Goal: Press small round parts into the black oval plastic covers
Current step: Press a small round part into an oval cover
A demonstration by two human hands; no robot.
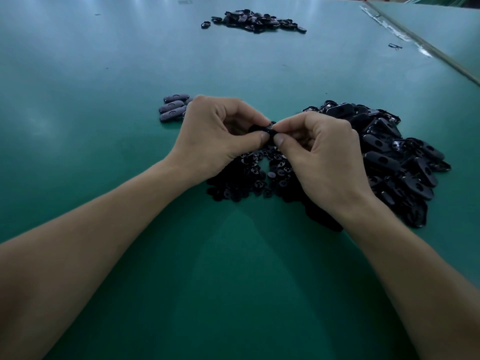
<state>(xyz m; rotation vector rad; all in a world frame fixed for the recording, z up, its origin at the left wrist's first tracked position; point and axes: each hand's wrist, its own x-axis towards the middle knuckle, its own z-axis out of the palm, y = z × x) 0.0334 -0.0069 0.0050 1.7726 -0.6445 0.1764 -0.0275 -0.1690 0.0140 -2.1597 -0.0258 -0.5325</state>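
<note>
Centrally, a black oval cover (267, 129) is pinched between both hands, just above the tabletop (233, 294). The left hand (218, 133) is curled round the cover's left end, with the thumb tip pressed against its near edge. The right hand (320, 154) is curled round the right end, its thumb likewise set on the near edge, so that the two thumb tips almost meet. Whether a round part is seated in the cover cannot be told, as most of it is hidden by the fingers. Directly beneath the hands, a loose heap of small round parts (249, 178) is spread on the green surface. A larger heap of oval covers (394, 157) lies just right of the right hand. Beyond the left hand, a short row of covers (172, 107) is laid side by side. Far off, another dark heap (254, 20) is seen.
</note>
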